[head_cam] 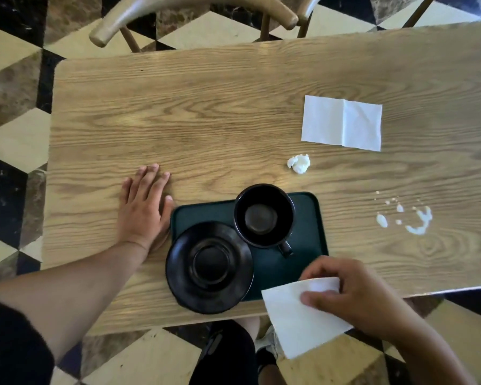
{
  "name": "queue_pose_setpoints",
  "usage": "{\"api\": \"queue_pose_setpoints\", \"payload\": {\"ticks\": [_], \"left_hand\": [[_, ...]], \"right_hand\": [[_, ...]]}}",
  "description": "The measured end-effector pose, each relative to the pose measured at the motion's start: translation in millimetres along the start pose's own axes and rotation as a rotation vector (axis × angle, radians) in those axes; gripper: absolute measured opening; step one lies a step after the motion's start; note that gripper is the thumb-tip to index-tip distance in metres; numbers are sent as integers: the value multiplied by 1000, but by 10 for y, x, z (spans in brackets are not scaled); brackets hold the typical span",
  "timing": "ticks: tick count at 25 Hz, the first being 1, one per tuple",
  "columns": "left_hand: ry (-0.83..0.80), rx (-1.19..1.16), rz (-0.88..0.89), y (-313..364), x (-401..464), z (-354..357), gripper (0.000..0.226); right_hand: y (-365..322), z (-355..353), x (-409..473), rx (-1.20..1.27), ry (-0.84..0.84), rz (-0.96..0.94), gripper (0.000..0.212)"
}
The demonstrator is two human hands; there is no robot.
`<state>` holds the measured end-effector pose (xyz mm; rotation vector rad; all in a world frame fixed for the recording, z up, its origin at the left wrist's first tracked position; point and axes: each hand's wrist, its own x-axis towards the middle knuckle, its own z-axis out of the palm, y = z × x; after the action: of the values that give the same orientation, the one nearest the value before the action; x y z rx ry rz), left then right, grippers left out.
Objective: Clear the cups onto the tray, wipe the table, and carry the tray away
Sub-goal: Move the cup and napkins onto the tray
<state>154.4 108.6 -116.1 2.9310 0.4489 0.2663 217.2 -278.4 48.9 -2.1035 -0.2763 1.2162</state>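
A dark green tray (306, 215) lies near the front edge of the wooden table (206, 115). On it stand an empty black cup (264, 215) and a black saucer (208, 266), the saucer overhanging the tray's left front corner. My left hand (143, 208) rests flat on the table just left of the tray, fingers spread, holding nothing. My right hand (353, 293) pinches a white napkin (297, 320) at the tray's front right corner, over the table edge.
A flat white napkin (342, 122) lies at the back right. A crumpled white tissue ball (299, 163) sits just behind the tray. White spilled drops (417, 220) mark the table to the right. Wooden chairs (195, 12) stand beyond the far edge.
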Motion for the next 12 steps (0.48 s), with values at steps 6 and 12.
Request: {"api": "queue_pose_setpoints", "payload": {"ticks": [6,12], "left_hand": [[20,6,11,-6,-8,23,52],[-15,-28,-23,34,-18,-10,51]], "right_hand": [[253,490,394,-179,420,-10,20],[366,670,373,-258,751,-69,44]]}}
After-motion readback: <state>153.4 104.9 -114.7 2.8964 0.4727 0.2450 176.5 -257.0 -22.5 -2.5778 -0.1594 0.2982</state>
